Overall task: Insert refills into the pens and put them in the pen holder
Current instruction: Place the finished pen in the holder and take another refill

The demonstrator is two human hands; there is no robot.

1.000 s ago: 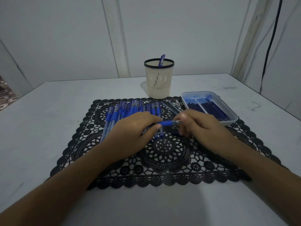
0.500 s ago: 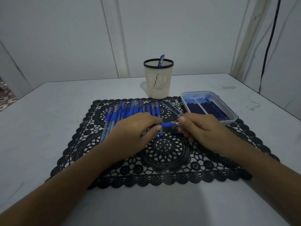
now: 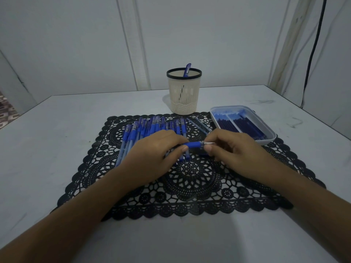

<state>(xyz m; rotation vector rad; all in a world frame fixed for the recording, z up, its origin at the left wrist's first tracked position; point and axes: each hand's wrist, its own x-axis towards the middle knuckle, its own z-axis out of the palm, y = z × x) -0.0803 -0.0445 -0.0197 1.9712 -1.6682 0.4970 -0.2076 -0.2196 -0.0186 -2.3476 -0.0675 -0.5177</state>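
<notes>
At the centre of the frame, above a black lace mat (image 3: 190, 186), both hands meet on one blue pen (image 3: 193, 144) held level. The left hand (image 3: 152, 154) curls round the barrel, thumb under the blue grip, likely to keep it steady. The right hand (image 3: 231, 149) pinches the metal tip end between thumb and forefinger, which looks like seating the refill or screwing on the nose. Just behind the left hand lies a row of pens (image 3: 148, 128), side by side and close for the next pick. At centre right, a shallow tray (image 3: 269, 136) holds the refills (image 3: 241, 126), near the right hand. The pen holder (image 3: 183, 95) stands upright on the desk (image 3: 57, 130) at the mat's far edge, one finished pen (image 3: 187, 70) leaning in it.
</notes>
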